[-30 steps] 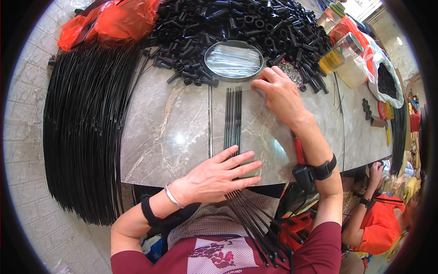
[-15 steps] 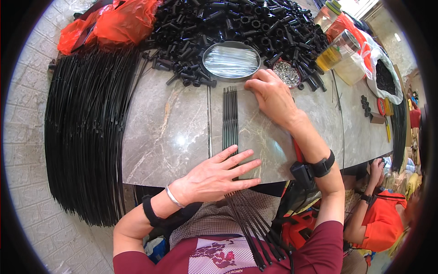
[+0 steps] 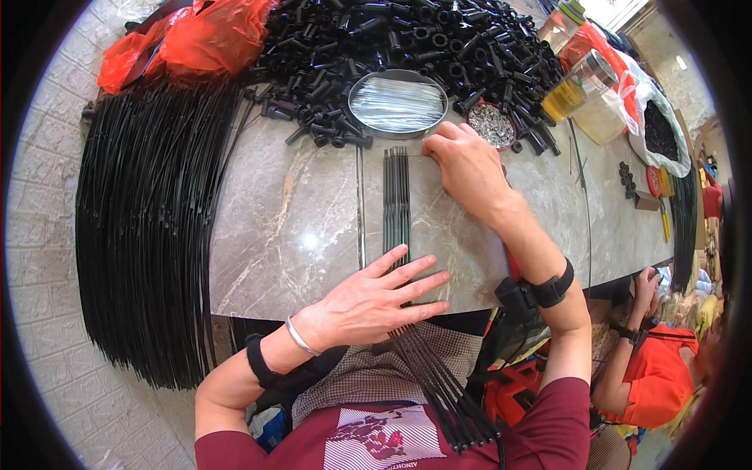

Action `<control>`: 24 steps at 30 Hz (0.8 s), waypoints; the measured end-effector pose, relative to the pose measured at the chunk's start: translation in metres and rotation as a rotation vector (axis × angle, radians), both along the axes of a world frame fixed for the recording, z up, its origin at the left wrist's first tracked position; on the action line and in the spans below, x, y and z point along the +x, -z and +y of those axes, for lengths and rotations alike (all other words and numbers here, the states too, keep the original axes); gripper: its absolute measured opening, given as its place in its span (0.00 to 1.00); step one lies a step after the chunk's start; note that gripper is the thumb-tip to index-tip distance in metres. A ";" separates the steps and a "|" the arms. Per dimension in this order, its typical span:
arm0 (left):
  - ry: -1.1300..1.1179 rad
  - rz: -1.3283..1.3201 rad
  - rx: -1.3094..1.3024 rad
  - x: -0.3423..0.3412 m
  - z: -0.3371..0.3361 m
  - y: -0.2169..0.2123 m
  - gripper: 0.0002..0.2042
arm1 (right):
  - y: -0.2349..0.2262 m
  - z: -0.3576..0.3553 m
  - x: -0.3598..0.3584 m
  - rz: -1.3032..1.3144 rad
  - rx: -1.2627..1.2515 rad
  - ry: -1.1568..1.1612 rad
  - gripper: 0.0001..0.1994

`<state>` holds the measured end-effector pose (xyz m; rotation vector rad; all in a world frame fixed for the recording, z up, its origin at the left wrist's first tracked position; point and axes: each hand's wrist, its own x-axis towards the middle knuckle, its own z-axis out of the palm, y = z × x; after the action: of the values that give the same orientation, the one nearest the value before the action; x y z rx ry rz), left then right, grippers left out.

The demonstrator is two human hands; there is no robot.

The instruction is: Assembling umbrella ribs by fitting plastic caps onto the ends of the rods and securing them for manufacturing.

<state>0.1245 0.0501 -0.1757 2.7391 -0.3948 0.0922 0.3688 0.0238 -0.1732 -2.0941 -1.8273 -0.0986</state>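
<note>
Several thin black rods (image 3: 397,188) lie side by side on the stone-patterned table (image 3: 282,227), pointing away from me. My left hand (image 3: 376,301) rests palm down across them near the table's front edge, fingers spread. Beyond that hand the rods fan out over my lap. At the rods' far tips my right hand (image 3: 470,168) is closed in a pinch. A thin wire (image 3: 417,153) runs from its fingertips toward the tips; whether it passes through them is too small to tell. An oval metal dish (image 3: 398,135) of silvery wires stands just beyond.
Black plastic tubes (image 3: 376,43) are heaped at the back. A small red dish (image 3: 491,125) holds metal bits. Long black rods (image 3: 149,227) hang over the left edge, with red bags (image 3: 211,43) behind. A jar (image 3: 580,86) stands right; another person (image 3: 658,376) sits nearby.
The near ends of the rods over my lap have drawn closer together toward the right. My right hand has shifted very slightly; my left hand stays in place.
</note>
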 end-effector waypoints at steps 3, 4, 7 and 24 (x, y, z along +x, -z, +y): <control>0.004 -0.003 0.015 0.000 0.001 0.000 0.28 | 0.002 -0.001 0.000 0.008 0.022 -0.001 0.07; 0.005 -0.005 0.004 0.000 0.001 0.000 0.28 | 0.004 0.000 0.000 0.008 0.021 0.000 0.07; 0.008 0.008 -0.004 0.000 0.001 -0.001 0.28 | 0.006 0.003 -0.002 -0.054 0.046 -0.001 0.06; -0.019 0.054 -0.007 -0.001 -0.003 -0.003 0.37 | 0.000 0.002 0.004 -0.136 0.069 -0.125 0.08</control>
<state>0.1232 0.0474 -0.1732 2.7324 -0.3529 0.0247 0.3729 0.0259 -0.1735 -1.9643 -1.9989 -0.2736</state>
